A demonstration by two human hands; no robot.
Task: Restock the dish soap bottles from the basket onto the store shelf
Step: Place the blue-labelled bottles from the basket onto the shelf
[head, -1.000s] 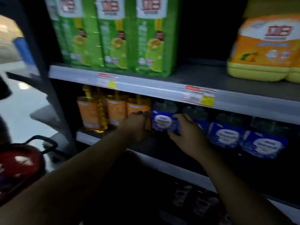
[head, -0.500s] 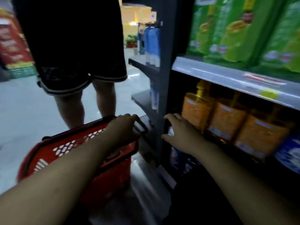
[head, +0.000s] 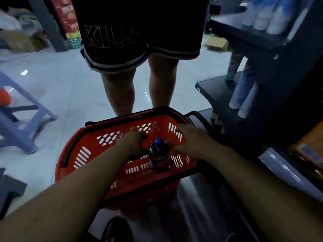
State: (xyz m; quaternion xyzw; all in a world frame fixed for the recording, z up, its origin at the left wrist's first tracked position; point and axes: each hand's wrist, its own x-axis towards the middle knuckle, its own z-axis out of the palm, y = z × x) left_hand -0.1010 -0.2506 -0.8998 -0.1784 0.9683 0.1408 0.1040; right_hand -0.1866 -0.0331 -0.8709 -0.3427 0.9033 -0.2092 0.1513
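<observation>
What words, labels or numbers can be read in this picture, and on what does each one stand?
"KILL": large outlined letters on the black shorts of the standing person; what follows cannot be read.
Red carton at the upper left: print too blurred to read.
Label of the bottle in the basket: too dark and blurred.
Label on the orange pack at the right: blurred.

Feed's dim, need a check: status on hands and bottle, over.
Left hand, right hand open, flanking bottle. Bottle standing in basket, ungripped. Person's legs close behind basket.
</observation>
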